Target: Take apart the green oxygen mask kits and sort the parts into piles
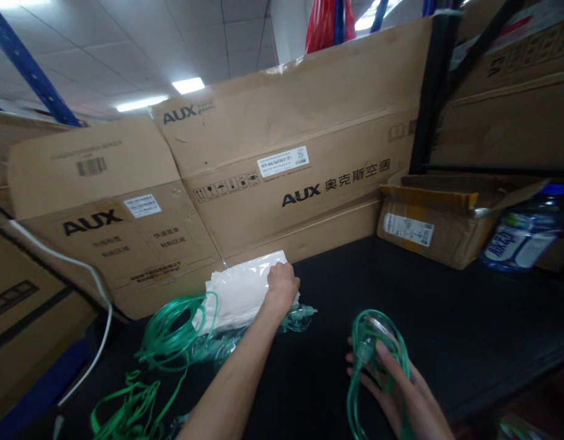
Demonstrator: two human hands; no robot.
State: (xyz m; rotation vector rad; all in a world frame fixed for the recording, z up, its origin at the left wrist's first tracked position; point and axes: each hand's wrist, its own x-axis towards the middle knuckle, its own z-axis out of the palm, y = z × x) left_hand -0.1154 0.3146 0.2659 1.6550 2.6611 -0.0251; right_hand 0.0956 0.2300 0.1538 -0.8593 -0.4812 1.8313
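Note:
My left hand (282, 286) reaches forward and pinches the top sheet of a stack of white plastic bags (240, 290) lying on the black table (437, 311). My right hand (398, 388) holds a green oxygen mask with coiled green tubing (376, 348), thumb over the coil, near the table's front edge. More green tubing and clear masks (172, 342) are heaped to the left of the bags. One clear mask (297, 318) lies just under my left hand.
Large brown AUX cardboard boxes (282, 159) stand along the back and left. An open small carton (428, 214) and a clear water bottle with a blue label (522, 235) lie at the right. A white cable (91, 293) hangs at the left.

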